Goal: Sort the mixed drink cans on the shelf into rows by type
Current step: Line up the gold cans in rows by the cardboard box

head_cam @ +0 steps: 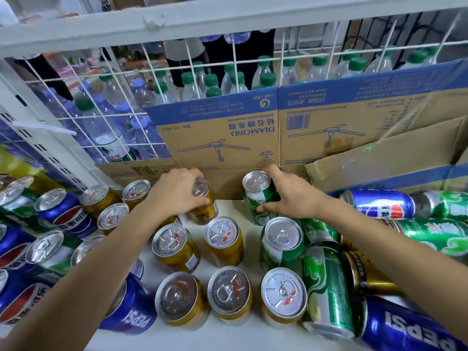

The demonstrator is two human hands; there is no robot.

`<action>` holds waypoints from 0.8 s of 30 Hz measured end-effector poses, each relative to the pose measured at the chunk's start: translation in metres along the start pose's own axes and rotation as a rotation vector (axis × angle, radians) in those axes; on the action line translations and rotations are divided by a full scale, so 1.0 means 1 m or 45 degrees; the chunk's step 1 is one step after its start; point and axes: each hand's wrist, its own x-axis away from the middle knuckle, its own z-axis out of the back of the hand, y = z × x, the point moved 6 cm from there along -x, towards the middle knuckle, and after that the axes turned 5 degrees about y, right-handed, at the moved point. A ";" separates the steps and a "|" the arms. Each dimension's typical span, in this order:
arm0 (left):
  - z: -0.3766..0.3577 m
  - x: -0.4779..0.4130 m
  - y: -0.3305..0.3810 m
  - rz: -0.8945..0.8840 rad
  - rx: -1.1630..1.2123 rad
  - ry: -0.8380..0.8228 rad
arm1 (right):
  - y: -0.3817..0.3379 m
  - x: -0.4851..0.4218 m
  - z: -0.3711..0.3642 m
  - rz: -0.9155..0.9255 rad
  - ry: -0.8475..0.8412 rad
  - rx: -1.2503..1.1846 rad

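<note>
1. A white shelf [229, 207] fills the lower frame, bare only in narrow strips between the drink cans.
2. A flattened cardboard box [253, 133] printed "DIAMOND", upside down, stands along the back of the shelf at centre; a second cardboard flap [385, 158] leans at the right.
3. A white wire grid [235, 64] runs across the upper frame, with green-capped water bottles [215, 82] and purple-capped bottles [141, 97] behind it.
4. At the lower left, blue Pepsi cans [63, 211] stand mixed with green cans; one Pepsi can [131, 310] lies tipped near the bottom centre.
5. At the right edge, a jumble of lying cans: blue Pepsi [385, 203], green [326, 287] and gold ones piled touching one another.
6. In the centre, upright gold cans [177, 247] stand in rough rows, silver tops up, with a green can [281, 241] upright just to their right.
7. The left hand [177, 191] reaches in from the lower left, palm down, fingers closed around the top of a gold can [205, 206] standing near the box.
8. The right hand [291, 193] reaches in from the lower right, thumb and fingers clamped on the side of an upright green can [258, 196] at the back of the shelf, just beside the box.
</note>
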 end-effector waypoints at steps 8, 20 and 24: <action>0.031 0.021 0.053 -0.175 0.049 0.248 | 0.016 0.022 0.025 -0.166 -0.004 0.138; 0.020 0.107 0.214 -0.971 -0.089 -0.019 | 0.051 0.086 0.031 -0.179 -0.300 0.420; 0.000 0.111 0.227 -0.973 -0.365 -0.073 | 0.051 0.090 0.020 -0.164 -0.335 0.320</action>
